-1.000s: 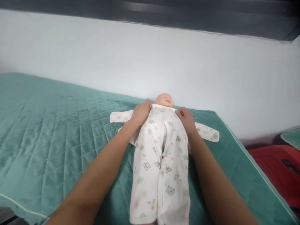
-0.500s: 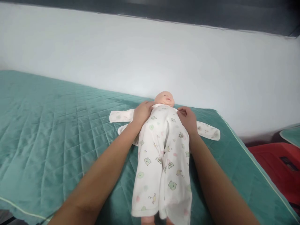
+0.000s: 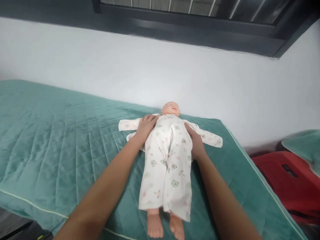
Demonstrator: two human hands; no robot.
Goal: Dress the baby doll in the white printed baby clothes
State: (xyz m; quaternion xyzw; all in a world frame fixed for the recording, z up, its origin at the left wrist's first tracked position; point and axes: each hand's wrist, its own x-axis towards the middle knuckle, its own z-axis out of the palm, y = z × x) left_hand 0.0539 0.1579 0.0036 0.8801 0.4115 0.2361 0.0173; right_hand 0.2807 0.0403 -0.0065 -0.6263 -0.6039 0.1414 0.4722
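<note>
A baby doll [image 3: 170, 108] lies on its back on a green quilted mattress [image 3: 55, 133], head toward the wall. White printed baby pants [image 3: 167, 163] cover its body up to the chest, and its bare feet [image 3: 162, 226] stick out below. A white top with spread sleeves [image 3: 127, 124] lies under it. My left hand [image 3: 145, 127] grips the waistband at the doll's left side, fingers closed on the cloth. My right hand [image 3: 195, 141] holds the waistband on the other side, fingers partly hidden behind the fabric.
A white wall [image 3: 160, 73] runs behind the mattress, with a dark window frame [image 3: 190, 30] above. A red plastic object [image 3: 285, 180] stands to the right of the mattress, and a second green pad [image 3: 305, 146] shows at the far right edge.
The view has tilted up and back, so the window and the doll's feet now show. Both hands stay at the pants' waistband and have shifted slightly down the doll's sides.
</note>
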